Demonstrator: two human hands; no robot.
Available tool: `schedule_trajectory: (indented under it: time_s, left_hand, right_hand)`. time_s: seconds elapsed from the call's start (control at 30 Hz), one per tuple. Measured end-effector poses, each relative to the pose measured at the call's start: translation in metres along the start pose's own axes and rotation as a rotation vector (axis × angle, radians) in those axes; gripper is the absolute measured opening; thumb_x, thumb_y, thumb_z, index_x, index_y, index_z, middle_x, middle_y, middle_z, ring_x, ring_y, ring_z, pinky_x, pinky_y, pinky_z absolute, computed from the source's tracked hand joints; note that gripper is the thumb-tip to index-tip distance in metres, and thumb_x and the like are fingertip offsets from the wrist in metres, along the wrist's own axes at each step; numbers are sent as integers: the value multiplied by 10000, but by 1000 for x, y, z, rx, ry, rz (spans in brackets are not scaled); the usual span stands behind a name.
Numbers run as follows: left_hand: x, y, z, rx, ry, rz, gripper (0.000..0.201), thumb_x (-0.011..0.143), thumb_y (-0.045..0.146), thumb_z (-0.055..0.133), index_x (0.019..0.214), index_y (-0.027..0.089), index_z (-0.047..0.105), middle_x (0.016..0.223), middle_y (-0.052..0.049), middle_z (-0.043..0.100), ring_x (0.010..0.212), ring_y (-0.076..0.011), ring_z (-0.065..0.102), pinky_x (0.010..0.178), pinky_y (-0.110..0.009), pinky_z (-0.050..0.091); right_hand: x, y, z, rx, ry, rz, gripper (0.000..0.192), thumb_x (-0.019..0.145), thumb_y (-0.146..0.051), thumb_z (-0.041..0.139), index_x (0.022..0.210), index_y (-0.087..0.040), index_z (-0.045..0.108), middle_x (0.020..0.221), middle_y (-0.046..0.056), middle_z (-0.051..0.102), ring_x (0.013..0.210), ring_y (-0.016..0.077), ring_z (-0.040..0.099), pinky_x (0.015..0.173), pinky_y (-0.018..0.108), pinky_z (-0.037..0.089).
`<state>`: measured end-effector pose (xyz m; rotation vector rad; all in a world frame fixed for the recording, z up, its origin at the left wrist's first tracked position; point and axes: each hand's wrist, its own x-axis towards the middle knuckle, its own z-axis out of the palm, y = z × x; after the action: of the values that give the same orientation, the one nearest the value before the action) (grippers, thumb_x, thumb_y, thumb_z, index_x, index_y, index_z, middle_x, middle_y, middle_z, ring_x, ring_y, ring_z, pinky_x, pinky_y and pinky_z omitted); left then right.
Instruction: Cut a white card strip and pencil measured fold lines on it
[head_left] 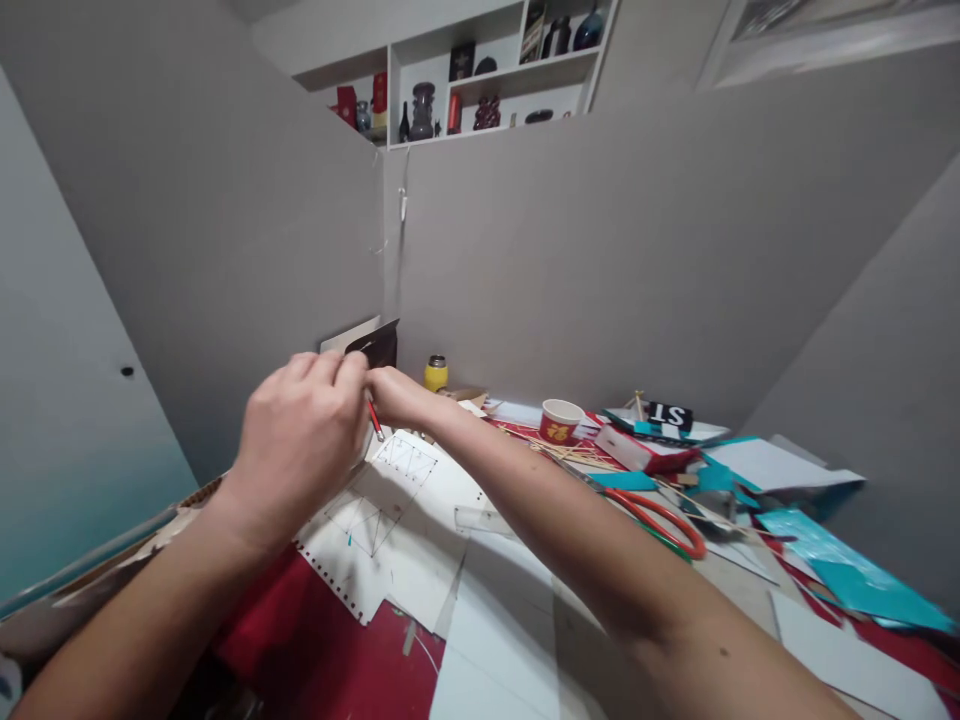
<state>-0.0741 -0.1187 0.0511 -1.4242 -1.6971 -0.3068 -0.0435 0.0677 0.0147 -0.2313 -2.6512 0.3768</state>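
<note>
My left hand (304, 430) is raised over the drawing paper, its fingers curled closed; what lies inside them is hidden. Pressed close against it is my right hand (401, 398), also closed, with its fingertips mostly concealed behind the left. A slim red pencil or pen (376, 418) slants down from between the two, at the right hand's near side. Below them lies a white sheet (420, 545) with punched holes along one edge, bearing drawn triangular truss figures. A clear ruler (480, 520) rests on it, partly under my right forearm.
Orange-handled scissors (660, 520) lie right of my right forearm, near a red-and-white paper cup (560, 421) and thin wooden sticks (585, 457). Teal scraps (847, 565) and cut card cover the right side. A yellow bottle (436, 374) stands at the back, before grey walls.
</note>
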Motion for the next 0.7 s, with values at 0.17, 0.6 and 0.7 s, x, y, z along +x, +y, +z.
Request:
schedule_trajectory:
  time_s: [0.17, 0.6, 0.7]
  left_hand:
    - [6, -24, 24, 129, -636, -233, 330, 924, 349, 480, 1136, 128, 603, 899, -155, 735, 832, -353, 705, 643, -410, 521]
    - [79, -67, 106, 74, -834, -429, 345, 917, 340, 610, 1222, 180, 581, 1230, -95, 610, 1025, -238, 631, 845, -442, 546]
    - [87, -62, 123, 54, -821, -461, 350, 914, 338, 616, 1223, 179, 580, 1228, -96, 610, 1025, -239, 632, 840, -438, 547]
  right_hand:
    - [3, 3, -1, -48, 37, -31, 206, 725, -190, 772, 921, -185, 708, 808, 9, 701, 732, 168, 619, 605, 225, 380]
    - [-50, 69, -21, -146, 632, 83, 213, 905, -238, 544, 1092, -186, 633, 1051, 117, 700, 994, 261, 629, 875, 382, 479]
    - [-75, 86, -21, -172, 638, 104, 184, 880, -244, 561, 1029, -193, 656, 966, 104, 713, 913, 257, 650, 814, 367, 497]
